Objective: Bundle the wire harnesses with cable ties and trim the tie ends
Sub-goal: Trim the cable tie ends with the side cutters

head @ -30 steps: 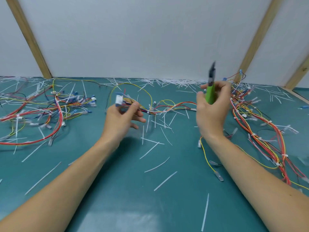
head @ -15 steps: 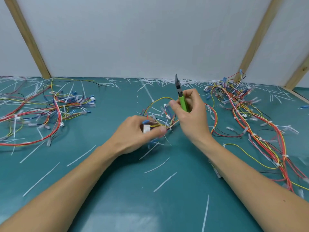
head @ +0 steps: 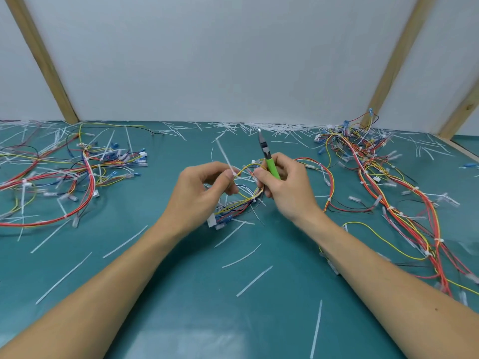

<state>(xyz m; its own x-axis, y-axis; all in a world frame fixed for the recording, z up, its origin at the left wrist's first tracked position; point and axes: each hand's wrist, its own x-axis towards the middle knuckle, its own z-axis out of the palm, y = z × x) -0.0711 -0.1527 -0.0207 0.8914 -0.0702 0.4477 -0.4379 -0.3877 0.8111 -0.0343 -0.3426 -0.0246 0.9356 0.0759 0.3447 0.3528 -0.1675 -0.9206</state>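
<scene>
A small wire harness (head: 239,203) of yellow, red and blue wires with a white connector lies between my hands at the table's middle. My left hand (head: 204,190) pinches the harness where a white cable tie (head: 225,155) is fitted; the tie's long tail sticks up and away. My right hand (head: 282,187) grips green-handled cutters (head: 269,161), blades pointing up and away, and its fingertips also touch the harness wires.
A tangled pile of harnesses (head: 67,174) lies at the left, another harness pile (head: 388,187) runs down the right side. Cut white tie ends (head: 255,279) litter the green table, thickest along the back wall (head: 272,128). A wooden table edge (head: 464,151) shows at the far right.
Both hands came together at the table's middle, bringing the harness nearer. My left hand shifted from the connector end to the tie point, and the cutters moved left and lower.
</scene>
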